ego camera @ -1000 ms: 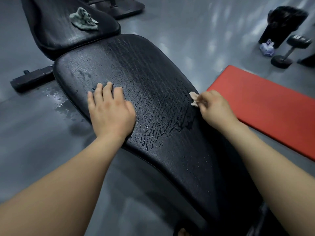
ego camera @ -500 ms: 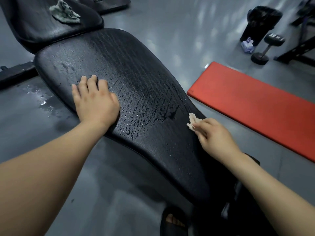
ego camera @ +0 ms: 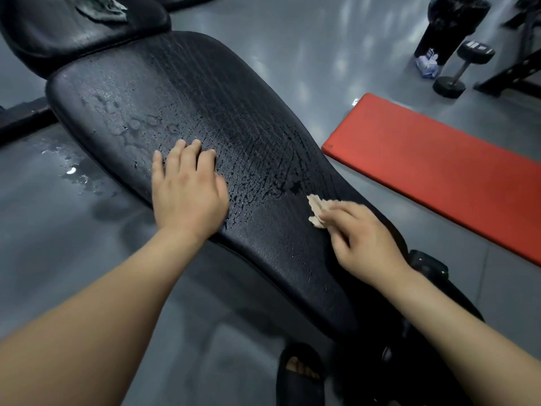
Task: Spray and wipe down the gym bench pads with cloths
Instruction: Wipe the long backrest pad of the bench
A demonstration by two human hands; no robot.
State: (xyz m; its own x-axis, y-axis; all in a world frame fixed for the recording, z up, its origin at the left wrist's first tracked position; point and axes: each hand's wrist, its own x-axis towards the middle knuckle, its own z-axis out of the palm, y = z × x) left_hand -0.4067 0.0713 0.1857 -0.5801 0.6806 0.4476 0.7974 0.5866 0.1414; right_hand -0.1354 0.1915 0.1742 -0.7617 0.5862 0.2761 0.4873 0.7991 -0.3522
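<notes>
A long pad (ego camera: 205, 98) runs from near right to far left. Just behind its far end sits a second pad (ego camera: 73, 36), with a rag (ego camera: 102, 8) on it. The left hand (ego camera: 187, 189) rests flat on the long pad's left side. The right hand (ego camera: 363, 238) pinches a cloth (ego camera: 317, 210) against the pad's right side, nearer the viewer. On the floor (ego camera: 44, 244), a puddle (ego camera: 70, 171) lies left of the pad and a mat (ego camera: 439, 165) right of it. Beyond the mat stands a dumbbell (ego camera: 462, 65), with a bin (ego camera: 450, 24) behind it. A foot (ego camera: 301, 373) stands below the pad's near end.

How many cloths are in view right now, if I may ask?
2. A beige cloth is pinched in the right hand on the long pad; a grey-green cloth lies on the far pad. Others may be out of frame.
</notes>
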